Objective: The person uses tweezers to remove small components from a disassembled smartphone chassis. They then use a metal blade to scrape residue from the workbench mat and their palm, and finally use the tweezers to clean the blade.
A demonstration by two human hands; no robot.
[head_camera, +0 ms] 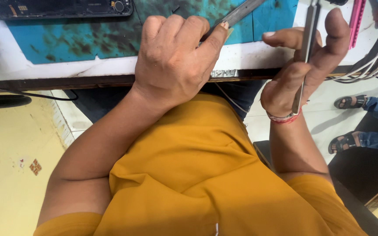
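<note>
While my left hand (173,61) is closing its fingers around a flat grey metal tool (237,14) over the stained teal mat (66,39), my right hand (305,65) is loosely half-curling around slim steel tweezers (305,57); I'm judging that slack hold could be letting them slip floorward.

Hands at the near edge of a workbench

The left hand (171,61) lies on the work mat (66,39), with an opened phone (57,8) at the far left; the right hand (302,65), to its right, holds tweezers (305,52) upright, cables (364,65) farther right.
</note>
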